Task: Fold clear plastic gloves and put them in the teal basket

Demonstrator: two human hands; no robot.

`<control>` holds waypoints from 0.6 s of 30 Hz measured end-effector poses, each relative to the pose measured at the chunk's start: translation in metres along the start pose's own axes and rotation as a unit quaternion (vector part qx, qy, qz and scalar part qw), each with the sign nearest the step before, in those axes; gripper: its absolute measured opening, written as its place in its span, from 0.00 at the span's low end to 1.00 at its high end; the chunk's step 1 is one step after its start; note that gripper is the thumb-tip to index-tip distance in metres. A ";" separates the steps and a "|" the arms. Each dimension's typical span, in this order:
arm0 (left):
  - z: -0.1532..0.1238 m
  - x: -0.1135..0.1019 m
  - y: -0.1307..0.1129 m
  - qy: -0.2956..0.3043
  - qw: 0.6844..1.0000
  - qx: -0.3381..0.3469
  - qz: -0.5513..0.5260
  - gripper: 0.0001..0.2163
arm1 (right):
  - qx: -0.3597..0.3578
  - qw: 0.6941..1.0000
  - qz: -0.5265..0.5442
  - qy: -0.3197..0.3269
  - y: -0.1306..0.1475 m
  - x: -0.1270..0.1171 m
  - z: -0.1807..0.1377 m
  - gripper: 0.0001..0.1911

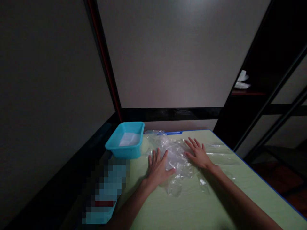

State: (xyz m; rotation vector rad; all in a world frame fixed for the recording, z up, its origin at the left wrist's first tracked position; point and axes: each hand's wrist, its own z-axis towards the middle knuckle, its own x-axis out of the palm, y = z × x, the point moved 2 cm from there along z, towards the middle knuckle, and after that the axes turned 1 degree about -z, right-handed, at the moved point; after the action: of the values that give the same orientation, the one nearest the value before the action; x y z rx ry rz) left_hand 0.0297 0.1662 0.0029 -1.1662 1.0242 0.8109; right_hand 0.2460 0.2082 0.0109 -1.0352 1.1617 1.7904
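A heap of crumpled clear plastic bags lies in the middle of the light green table. My left hand rests on the near left side of the heap, its fingers spread. On the right side of the plastic, my right hand lies with fingers stretched out and apart. Neither hand is closed round anything. Flat clear plastic spreads over the table beyond my right wrist. Whether the plastic is one piece or several, I cannot tell.
A turquoise basin with white sheets inside stands at the table's back left corner. Below it is a blurred-out turquoise object. Pale panels rise behind the table. White items sit on a dark shelf at right.
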 end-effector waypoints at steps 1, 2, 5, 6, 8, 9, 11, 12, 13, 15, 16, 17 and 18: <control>0.003 0.001 -0.001 -0.006 1.000 0.000 -0.006 0.41 | 0.049 0.999 0.016 -0.005 -0.007 0.002 -0.001 0.31; 0.005 0.001 -0.002 -0.009 1.000 0.000 -0.014 0.43 | 0.082 0.996 0.038 -0.004 -0.013 0.004 -0.002 0.31; 0.014 0.002 -0.008 -0.017 0.999 0.004 -0.042 0.48 | 0.081 0.992 0.098 0.007 -0.016 0.015 0.000 0.29; 0.017 0.002 -0.010 -0.019 0.998 0.010 -0.055 0.50 | 0.061 0.991 0.115 0.009 -0.012 0.018 0.001 0.28; 0.024 0.003 -0.016 -0.028 0.993 0.029 -0.107 0.51 | 0.019 0.986 0.163 0.011 -0.001 0.024 0.005 0.28; 0.028 0.004 -0.020 -0.037 0.987 0.039 -0.151 0.50 | -0.001 0.982 0.191 0.011 0.004 0.026 0.008 0.29; 0.037 0.007 -0.026 -0.055 0.967 0.056 -0.244 0.48 | -0.032 0.968 0.248 0.006 0.014 0.030 0.012 0.32; 0.042 0.010 -0.029 -0.064 0.956 0.061 -0.281 0.46 | -0.040 0.961 0.274 0.000 0.017 0.031 0.014 0.33; 0.046 0.013 -0.032 -0.072 0.946 0.064 -0.309 0.42 | -0.044 0.954 0.297 -0.008 0.019 0.031 0.016 0.33; 0.056 0.020 -0.037 -0.082 0.934 0.060 -0.343 0.33 | -0.041 0.940 0.337 -0.028 0.017 0.030 0.018 0.32; 0.060 0.023 -0.039 -0.087 0.926 0.054 -0.364 0.28 | -0.037 0.934 0.354 -0.038 0.015 0.029 0.018 0.31; 0.063 0.027 -0.040 -0.091 0.916 0.045 -0.387 0.23 | -0.033 0.928 0.369 -0.046 0.013 0.028 0.018 0.30; 0.066 0.029 -0.041 -0.093 0.906 0.035 -0.411 0.19 | -0.029 0.922 0.382 -0.053 0.011 0.026 0.017 0.29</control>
State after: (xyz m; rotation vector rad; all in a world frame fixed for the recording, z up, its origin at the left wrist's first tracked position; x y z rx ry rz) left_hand 0.0914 0.2214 -0.0060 -1.2776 0.3227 0.1973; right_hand 0.2223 0.2250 -0.0051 -0.5148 1.5843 2.4452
